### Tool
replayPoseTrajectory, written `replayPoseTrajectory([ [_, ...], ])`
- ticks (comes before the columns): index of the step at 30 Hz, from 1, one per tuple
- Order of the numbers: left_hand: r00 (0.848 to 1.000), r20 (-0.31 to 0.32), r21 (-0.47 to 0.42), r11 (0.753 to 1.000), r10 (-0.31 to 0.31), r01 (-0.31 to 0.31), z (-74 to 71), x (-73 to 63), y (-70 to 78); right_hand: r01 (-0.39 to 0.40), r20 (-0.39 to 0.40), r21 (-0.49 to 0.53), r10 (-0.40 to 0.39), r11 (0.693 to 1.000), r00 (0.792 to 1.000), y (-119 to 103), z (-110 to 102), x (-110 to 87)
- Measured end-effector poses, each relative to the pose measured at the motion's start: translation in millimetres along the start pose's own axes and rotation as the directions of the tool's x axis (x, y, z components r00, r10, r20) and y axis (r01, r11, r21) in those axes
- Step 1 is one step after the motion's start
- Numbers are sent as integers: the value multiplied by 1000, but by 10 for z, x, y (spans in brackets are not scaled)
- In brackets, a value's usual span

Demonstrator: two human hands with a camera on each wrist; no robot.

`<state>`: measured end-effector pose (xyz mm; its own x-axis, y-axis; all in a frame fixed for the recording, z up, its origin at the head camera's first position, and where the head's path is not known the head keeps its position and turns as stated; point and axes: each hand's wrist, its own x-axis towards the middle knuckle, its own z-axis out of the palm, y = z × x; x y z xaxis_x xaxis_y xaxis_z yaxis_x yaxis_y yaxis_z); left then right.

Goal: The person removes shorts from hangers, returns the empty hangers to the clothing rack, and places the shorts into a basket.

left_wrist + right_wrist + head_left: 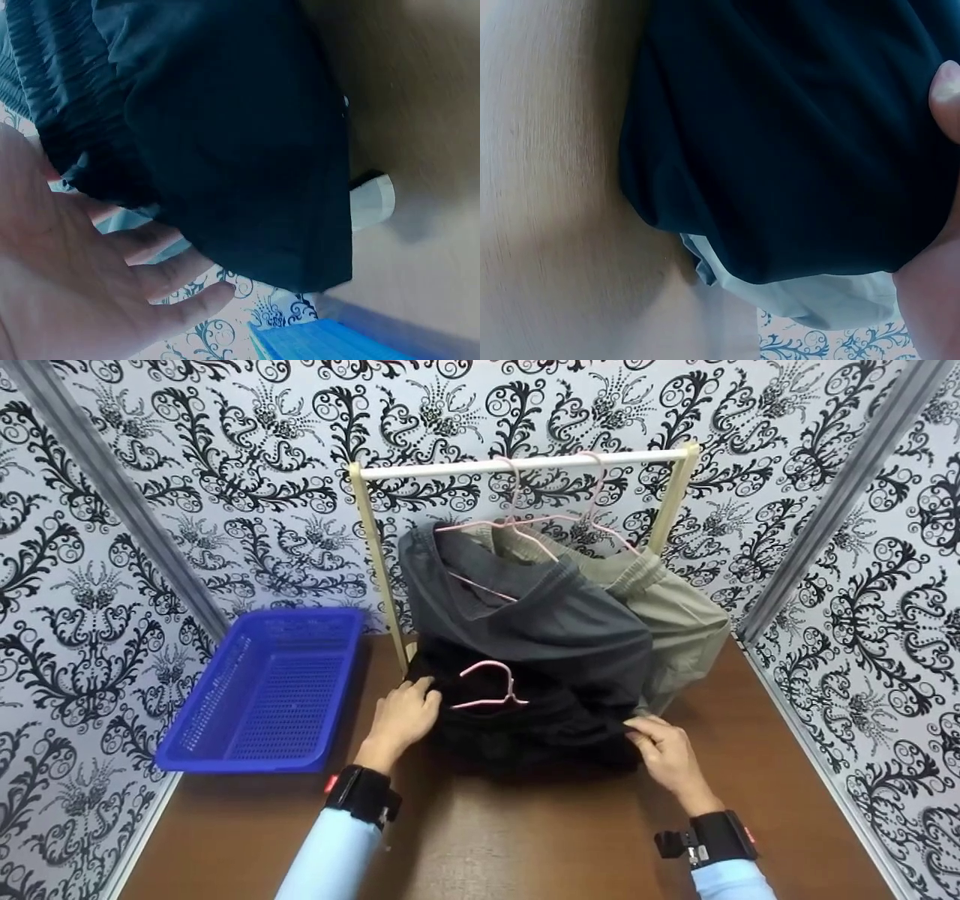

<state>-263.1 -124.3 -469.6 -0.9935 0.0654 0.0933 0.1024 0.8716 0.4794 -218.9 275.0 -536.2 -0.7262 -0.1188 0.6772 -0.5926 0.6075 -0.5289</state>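
Observation:
Black shorts with a gathered elastic waistband are held up above the table, a pink hanger inside the waist with its hook standing free. At their left edge is my left hand; in the left wrist view its fingers extend loosely behind the waistband, the thumb hidden. My right hand pinches the right side of the cloth, its thumb lying on the front in the right wrist view. Just behind, dark grey shorts and olive shorts hang on pink hangers.
A clothes rack with a white rail and pale posts stands at the back. To the left, a blue plastic basket rests on the brown wooden table. Patterned walls enclose the back and sides.

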Motion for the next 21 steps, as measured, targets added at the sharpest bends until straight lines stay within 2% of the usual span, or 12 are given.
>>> replayPoseTrajectory([
  [9, 1000, 20, -15, 1000, 22, -22, -141, -69, -156, -13, -59, 9, 14, 1000, 998, 1, -22, 54],
  [16, 997, -53, 6, 999, 54, -54, -186, -94, -233, -7, -82, 12, 8, 1000, 997, -20, -69, 103],
  [21, 994, -108, -18, 1000, 22, -24, -183, -102, -294, -13, -93, 30, 16, 999, 996, -22, -85, 101],
])
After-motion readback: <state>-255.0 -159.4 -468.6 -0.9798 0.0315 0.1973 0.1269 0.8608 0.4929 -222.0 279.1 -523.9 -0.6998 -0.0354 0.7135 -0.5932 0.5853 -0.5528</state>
